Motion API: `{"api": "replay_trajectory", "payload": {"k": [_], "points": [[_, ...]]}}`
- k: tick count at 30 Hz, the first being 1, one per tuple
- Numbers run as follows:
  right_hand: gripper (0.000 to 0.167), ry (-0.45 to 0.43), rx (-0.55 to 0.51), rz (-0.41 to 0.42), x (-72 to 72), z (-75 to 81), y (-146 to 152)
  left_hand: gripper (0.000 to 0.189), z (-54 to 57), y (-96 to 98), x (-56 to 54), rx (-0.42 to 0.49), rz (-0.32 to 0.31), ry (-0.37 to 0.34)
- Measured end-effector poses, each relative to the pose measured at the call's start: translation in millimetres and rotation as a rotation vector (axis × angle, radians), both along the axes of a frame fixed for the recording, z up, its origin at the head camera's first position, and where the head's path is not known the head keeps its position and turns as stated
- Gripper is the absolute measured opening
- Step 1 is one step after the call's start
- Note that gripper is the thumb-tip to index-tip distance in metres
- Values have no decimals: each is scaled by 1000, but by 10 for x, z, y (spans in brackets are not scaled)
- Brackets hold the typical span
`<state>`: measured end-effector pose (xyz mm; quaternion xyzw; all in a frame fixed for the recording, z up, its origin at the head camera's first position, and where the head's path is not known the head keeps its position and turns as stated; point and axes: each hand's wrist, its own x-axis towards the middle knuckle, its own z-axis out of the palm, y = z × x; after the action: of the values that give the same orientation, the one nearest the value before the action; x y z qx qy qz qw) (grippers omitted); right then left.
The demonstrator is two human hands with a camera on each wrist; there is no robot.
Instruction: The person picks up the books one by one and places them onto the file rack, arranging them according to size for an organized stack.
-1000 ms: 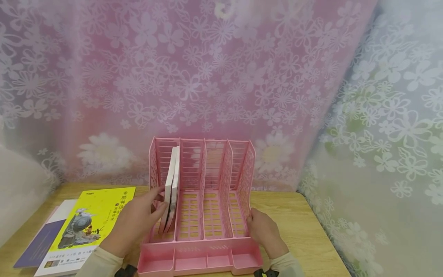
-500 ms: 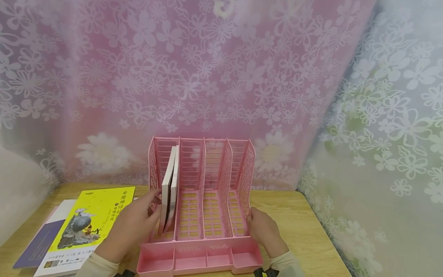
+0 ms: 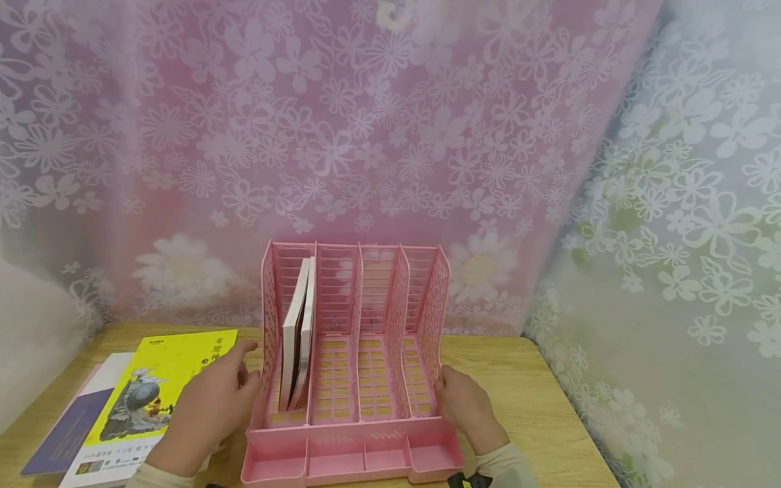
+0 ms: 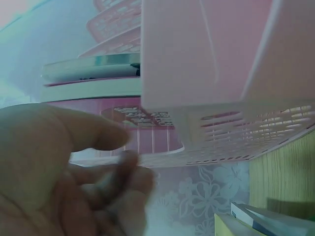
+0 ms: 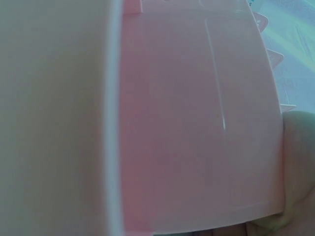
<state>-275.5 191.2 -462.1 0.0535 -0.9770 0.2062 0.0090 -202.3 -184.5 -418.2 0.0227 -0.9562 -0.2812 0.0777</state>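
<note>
Two white-edged books stand upright in the leftmost slot of a pink desktop file rack [image 3: 342,437]. The left one [image 3: 293,366] leans at its top toward the right one [image 3: 306,362]. My left hand [image 3: 207,403] is just left of the rack, fingers relaxed and holding nothing. In the left wrist view that hand [image 4: 59,157] lies apart from the books [image 4: 98,89], its fingers partly blurred. Against the rack's right side, my right hand [image 3: 466,407] grips the wall near the front; most of its fingers are hidden. The right wrist view shows part of it [image 5: 298,172] at the tray's edge.
A yellow book [image 3: 161,366] lies flat on the wooden table [image 3: 518,379] to the left, partly over a purple and white book [image 3: 70,427]. The rack has further slots to the right and a compartmented tray in front. A flowered curtain [image 3: 366,135] hangs behind.
My left hand has let go of the left book and moved left, out of the rack. That book now stands slightly farther left at its front. The right hand stays in place.
</note>
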Motion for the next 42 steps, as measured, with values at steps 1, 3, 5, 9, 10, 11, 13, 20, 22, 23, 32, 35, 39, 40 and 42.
{"api": "replay_trajectory", "payload": {"k": [1, 3, 5, 9, 10, 11, 13, 20, 22, 23, 32, 35, 39, 40, 42], "points": [[16, 1, 2, 2, -1, 1, 0, 57, 3, -13, 11, -9, 14, -39], [16, 8, 10, 4, -4, 2, 5, 63, -6, -34, 21, -36, 20, -107], [16, 14, 12, 6, -8, 2, 12, 66, -27, -43, 22, -62, 13, -150], [16, 21, 19, 5, -10, 5, 19, 58, -75, -38, 15, -68, -22, -184], [16, 22, 21, 7, -10, 4, 20, 55, -84, -35, 13, -66, -26, -191], [16, 22, 24, 8, -10, 1, 19, 53, -93, -34, 10, -64, -28, -197], [16, 18, 28, 9, -11, -4, 17, 52, -108, -32, 6, -64, -32, -208], [17, 2, 21, 14, 5, -5, 8, 58, -147, -29, 7, -72, -44, -211], [17, -1, 18, 7, 9, -1, 9, 53, -150, -25, 4, -89, -52, -206], [17, -3, 19, 4, 10, 2, 11, 51, -149, -22, 3, -102, -58, -201], [16, 5, 14, -7, -3, 9, 18, 46, -148, -2, 7, -84, -63, -172], [16, 12, 19, 0, -10, 3, 22, 47, -145, 5, 4, -85, -59, -182], [16, 10, 17, 3, -17, -5, 24, 48, -150, -9, -9, -83, -64, -197], [16, 8, 15, 3, -20, -11, 24, 48, -154, -29, -14, -69, -66, -204], [16, 5, 12, -1, -23, -18, 25, 46, -157, -106, -30, -70, -57, -202]]}}
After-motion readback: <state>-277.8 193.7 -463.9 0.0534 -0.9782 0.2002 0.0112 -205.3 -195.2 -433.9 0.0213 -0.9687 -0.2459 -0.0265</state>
